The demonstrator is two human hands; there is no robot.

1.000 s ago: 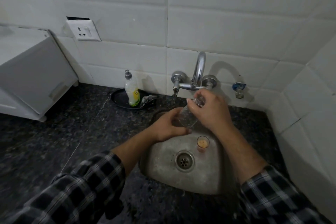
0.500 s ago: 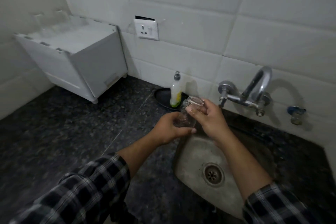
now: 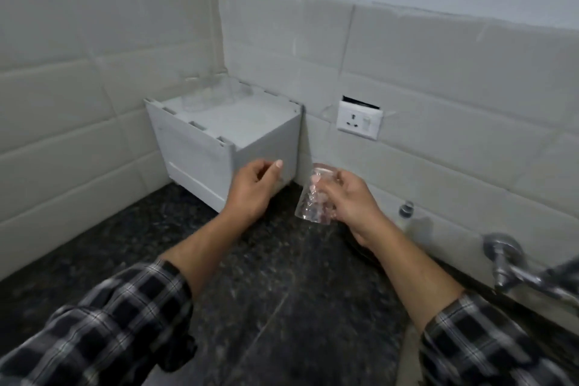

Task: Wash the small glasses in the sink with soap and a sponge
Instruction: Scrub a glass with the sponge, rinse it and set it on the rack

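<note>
No legible text/labels anywhere in view.

White box is set in the worktop's back-left corner; blurred glasses are seen at the rear of its top, the front part bare. Right edge is blocked by the tap. Granite between is bare, spanned by left hand and right hand gripping a glass.

A white square plastic box stands in the back corner of the dark speckled stone counter, against the pale tiled wall. A white wall socket sits on the wall to the box's right. A metal tap juts out near the counter's right edge.
</note>
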